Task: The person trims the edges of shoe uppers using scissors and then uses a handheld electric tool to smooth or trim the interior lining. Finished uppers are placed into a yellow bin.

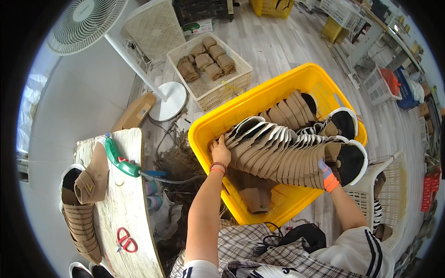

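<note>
Gripping, left hand (220, 152) half-closed at the left end, gloved right hand (329, 176) likewise near the right, fingers partly hidden: row of brown shoe uppers (278, 160), long axis left to right between hands, across yellow basket (222, 119). Shorter row (292, 111) lies beyond; pale crate (211, 100) farther off.

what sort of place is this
Probably a small shoe-making workshop: stacked brown shoe parts fill much of the yellow basket, and a green handheld tool and red-handled scissors lie on the worn worktable.
</note>
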Motion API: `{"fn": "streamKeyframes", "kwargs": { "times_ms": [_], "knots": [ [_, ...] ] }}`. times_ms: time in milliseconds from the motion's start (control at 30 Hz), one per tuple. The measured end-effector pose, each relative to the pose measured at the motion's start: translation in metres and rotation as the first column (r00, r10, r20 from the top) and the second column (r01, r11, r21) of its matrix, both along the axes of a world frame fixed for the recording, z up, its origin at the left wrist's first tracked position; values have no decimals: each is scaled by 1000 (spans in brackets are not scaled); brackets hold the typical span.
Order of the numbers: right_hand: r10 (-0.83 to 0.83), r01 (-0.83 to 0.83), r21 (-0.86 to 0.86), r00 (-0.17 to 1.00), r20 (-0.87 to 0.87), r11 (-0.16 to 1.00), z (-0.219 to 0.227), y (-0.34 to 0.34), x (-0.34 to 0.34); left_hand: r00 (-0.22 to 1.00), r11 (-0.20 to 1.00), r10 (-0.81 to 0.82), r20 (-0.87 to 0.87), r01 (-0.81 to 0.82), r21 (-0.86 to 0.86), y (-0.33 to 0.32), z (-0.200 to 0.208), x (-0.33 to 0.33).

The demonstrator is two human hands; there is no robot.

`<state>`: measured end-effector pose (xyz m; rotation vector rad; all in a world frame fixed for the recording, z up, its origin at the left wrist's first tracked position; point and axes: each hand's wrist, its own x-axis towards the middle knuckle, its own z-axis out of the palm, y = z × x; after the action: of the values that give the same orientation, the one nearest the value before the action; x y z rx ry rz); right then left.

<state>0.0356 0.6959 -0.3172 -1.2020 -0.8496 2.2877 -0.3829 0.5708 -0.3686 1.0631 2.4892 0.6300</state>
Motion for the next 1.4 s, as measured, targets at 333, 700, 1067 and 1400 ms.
{"fn": "streamKeyframes", "kwargs": {
  "times_ms": [333, 700, 1067, 1400],
  "knots": [
    [-164, 150, -87, 970, -178, 985, 45, -20, -7, 947, 983, -101, -303, 49, -174, -4, 64, 28],
    [-229, 271, 141, 938, -261, 952, 143, -31, 42, 872, 998, -56, -486, 67, 6, -43, 219, 71],
    [229, 121, 487, 769, -597, 865, 217, -64, 2, 634, 945, 313, -708, -135, 297, -229, 382, 120],
    [700, -658, 312, 476, -533, 685, 268, -200, -271, 198, 548, 697, -689, -767, 333, -506, 418, 193]
  ]
}}
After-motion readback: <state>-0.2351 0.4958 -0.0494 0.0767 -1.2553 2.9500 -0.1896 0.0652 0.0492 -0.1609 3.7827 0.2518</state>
